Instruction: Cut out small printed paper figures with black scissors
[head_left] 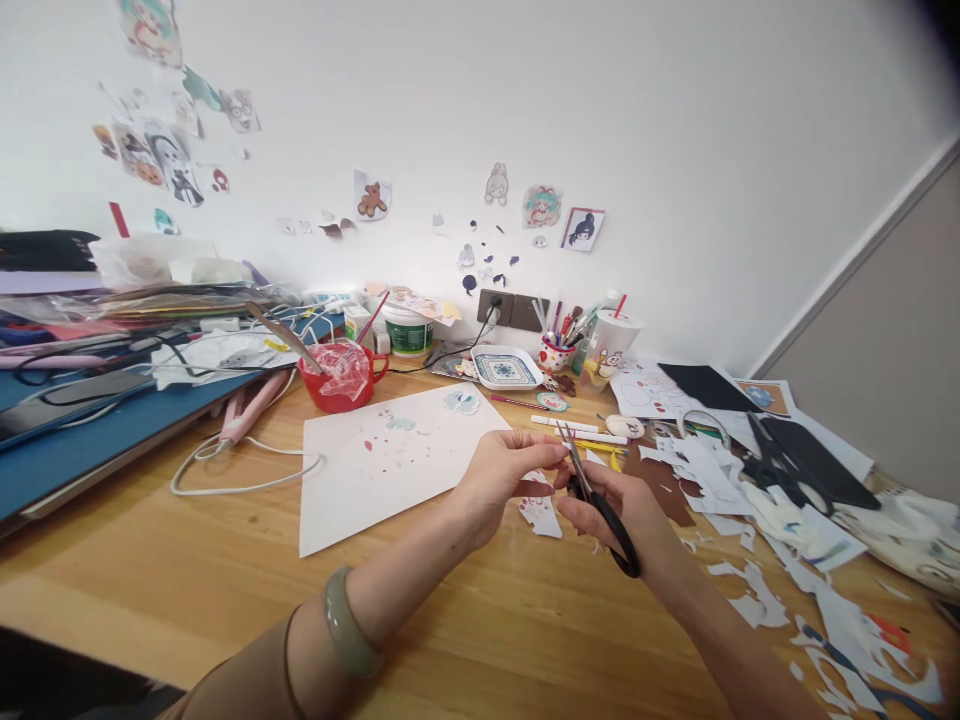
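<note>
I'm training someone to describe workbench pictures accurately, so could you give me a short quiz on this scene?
1. True or false: the right grip holds the scissors whose tips are close to the fingers of the left grip.
2. Multiple choice: what colour is the wide mug?
A) Blue
B) Red
C) Green
3. On which side, the person's own left or right, is the bangle worn?

Key:
1. True.
2. B.
3. Left.
</note>
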